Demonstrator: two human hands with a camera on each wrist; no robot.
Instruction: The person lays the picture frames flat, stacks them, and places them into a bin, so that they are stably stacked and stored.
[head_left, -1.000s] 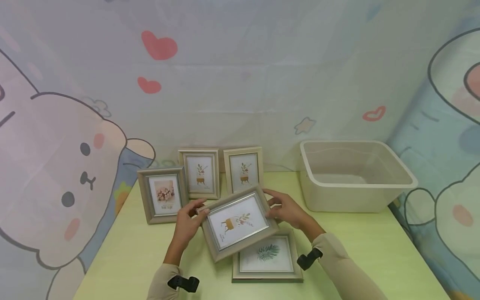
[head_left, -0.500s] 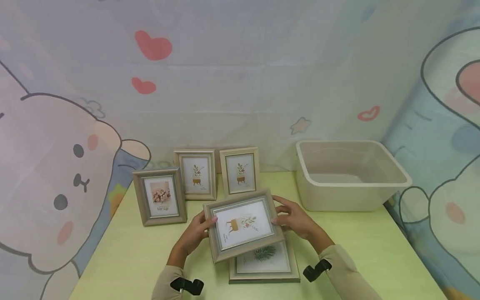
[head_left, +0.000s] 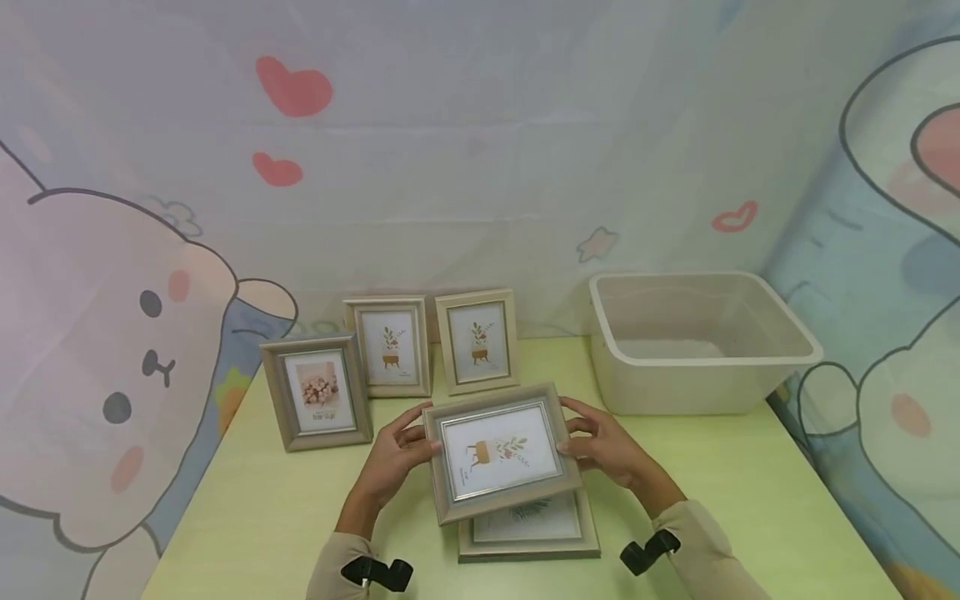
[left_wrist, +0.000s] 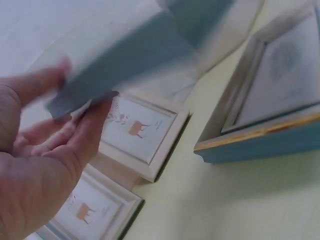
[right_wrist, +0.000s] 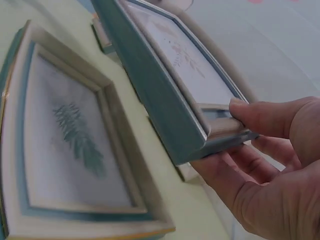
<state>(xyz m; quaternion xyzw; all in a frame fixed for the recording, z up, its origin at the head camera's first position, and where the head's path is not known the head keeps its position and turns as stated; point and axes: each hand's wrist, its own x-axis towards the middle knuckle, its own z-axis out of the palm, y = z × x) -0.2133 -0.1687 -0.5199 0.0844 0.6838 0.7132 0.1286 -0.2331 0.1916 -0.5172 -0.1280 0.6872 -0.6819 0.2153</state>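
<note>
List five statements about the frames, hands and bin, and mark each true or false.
1. The left hand and right hand both grip the raised frame. True.
2. The raised frame shows a green leaf. False: it shows a plant in a legged pot.
3. The bin stands left of the frames. False: the bin stands to their right.
4. The flower-photo frame is leftmost of three standing frames. True.
5. The leaf frame stands upright. False: the leaf frame lies flat on the table.
</note>
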